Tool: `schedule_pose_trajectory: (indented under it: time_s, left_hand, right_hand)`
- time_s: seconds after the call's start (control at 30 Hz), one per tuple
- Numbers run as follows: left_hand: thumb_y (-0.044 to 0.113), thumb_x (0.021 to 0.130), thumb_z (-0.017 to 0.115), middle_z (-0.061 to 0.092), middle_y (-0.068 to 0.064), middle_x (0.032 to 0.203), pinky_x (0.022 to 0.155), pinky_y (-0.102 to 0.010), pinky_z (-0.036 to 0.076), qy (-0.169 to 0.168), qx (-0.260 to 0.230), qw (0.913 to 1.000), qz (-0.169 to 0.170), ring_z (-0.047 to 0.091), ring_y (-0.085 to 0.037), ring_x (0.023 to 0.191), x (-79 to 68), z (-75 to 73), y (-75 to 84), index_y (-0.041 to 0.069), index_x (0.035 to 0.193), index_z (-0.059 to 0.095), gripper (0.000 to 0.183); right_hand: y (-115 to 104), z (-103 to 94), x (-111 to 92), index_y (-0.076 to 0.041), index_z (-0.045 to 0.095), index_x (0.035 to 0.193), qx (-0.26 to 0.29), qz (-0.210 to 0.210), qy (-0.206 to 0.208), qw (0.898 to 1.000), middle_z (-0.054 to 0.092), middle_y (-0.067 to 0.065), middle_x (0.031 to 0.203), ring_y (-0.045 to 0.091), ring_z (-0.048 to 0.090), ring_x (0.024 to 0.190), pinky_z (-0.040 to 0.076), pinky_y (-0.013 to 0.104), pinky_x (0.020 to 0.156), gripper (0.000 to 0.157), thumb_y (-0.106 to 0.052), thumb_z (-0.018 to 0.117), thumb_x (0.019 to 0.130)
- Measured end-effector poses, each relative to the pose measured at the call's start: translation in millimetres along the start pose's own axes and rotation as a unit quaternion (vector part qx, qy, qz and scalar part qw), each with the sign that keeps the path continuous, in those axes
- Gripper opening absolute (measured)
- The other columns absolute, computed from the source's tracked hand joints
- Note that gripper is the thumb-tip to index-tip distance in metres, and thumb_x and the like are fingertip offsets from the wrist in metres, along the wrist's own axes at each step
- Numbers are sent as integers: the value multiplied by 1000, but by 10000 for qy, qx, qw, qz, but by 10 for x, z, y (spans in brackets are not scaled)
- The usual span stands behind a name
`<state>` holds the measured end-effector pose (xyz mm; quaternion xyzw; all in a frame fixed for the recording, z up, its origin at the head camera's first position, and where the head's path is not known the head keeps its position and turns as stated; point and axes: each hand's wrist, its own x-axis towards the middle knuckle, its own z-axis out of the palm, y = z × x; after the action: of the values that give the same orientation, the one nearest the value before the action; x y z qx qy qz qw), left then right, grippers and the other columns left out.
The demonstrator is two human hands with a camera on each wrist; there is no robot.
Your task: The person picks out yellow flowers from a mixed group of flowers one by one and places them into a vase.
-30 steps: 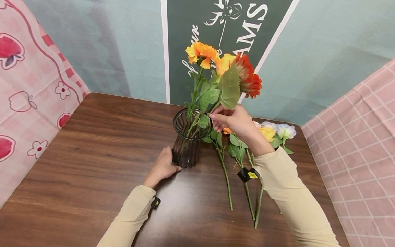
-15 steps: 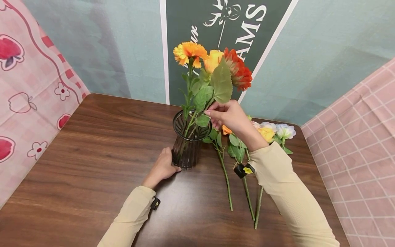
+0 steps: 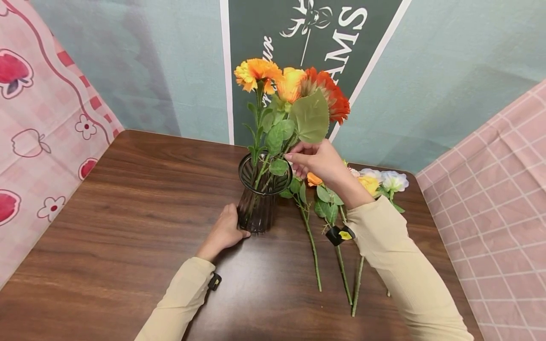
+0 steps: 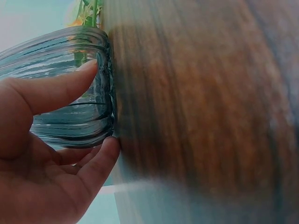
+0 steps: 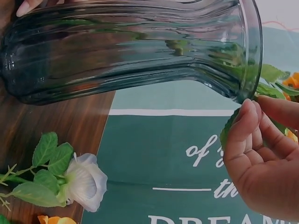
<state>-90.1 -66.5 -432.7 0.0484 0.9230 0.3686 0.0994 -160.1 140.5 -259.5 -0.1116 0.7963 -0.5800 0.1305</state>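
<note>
A ribbed dark glass vase [image 3: 258,210] stands upright on the wooden table. Low on its side, my left hand [image 3: 223,228] grips the base, thumb and fingers on either side in the left wrist view. An orange ruffled flower [image 3: 257,75] and a yellow-orange rose [image 3: 291,85] rise from the vase mouth. Beside them is a red flower [image 3: 338,100] with a broad green leaf [image 3: 310,118]. My right hand [image 3: 319,161] pinches a green stem just below that leaf, at the vase's right rim. The stem's lower end is hard to make out through the glass.
Several flowers lie right of the vase, partly under my right forearm: an orange bloom [image 3: 314,179], a yellow one [image 3: 369,183], a pale blue one [image 3: 394,181]. A white rose [image 5: 86,183] shows in the right wrist view. Cloth backdrops enclose the table [image 3: 128,208].
My right hand has shifted slightly left toward the vase rim, and the flower heads have swung left. The broad leaf and red flower have turned a little. The left hand stays on the vase.
</note>
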Motion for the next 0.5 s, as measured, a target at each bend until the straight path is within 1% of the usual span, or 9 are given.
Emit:
schedule_pose_trajectory:
  time_s: [0.17,0.23,0.33,0.4,0.5]
  left_hand:
    - [14,65,80,45,-20,101,92,-44,37,5,-22,10000,24,45,-34,99,-4,0,5,-7,104,41,59]
    - [14,65,80,45,-20,101,92,-44,37,3,-32,10000,25,45,-34,99,-6,2,4,-8,104,41,59]
    - [14,65,80,45,-20,101,92,-44,37,12,-41,10000,30,45,-34,99,-7,2,-2,-7,104,41,59]
    - [14,66,80,44,-20,101,91,-44,37,16,-39,10000,38,45,-34,99,-7,0,-5,-7,104,40,59]
    - [14,66,80,44,-20,100,91,-44,37,10,-24,10000,54,45,-34,99,-6,-7,-1,-7,104,40,59]
  right_hand:
    - [23,-73,-39,6,58,86,13,84,15,10000,59,8,63,17,57,51,50,31,50,13,-5,63,84]
    - [34,-116,-66,7,58,89,-44,145,3,9999,60,9,65,17,57,53,50,32,52,14,-6,63,84]
    - [65,-199,-112,10,58,95,-213,290,-26,9993,61,8,67,17,58,55,51,32,55,21,-8,63,85]
    - [103,-260,-140,12,57,98,-320,374,-18,9988,62,10,70,17,59,57,52,31,57,24,-9,62,85]
    - [176,-350,-182,12,56,100,-425,440,-15,9981,62,13,74,19,60,60,52,32,60,24,-8,60,87]
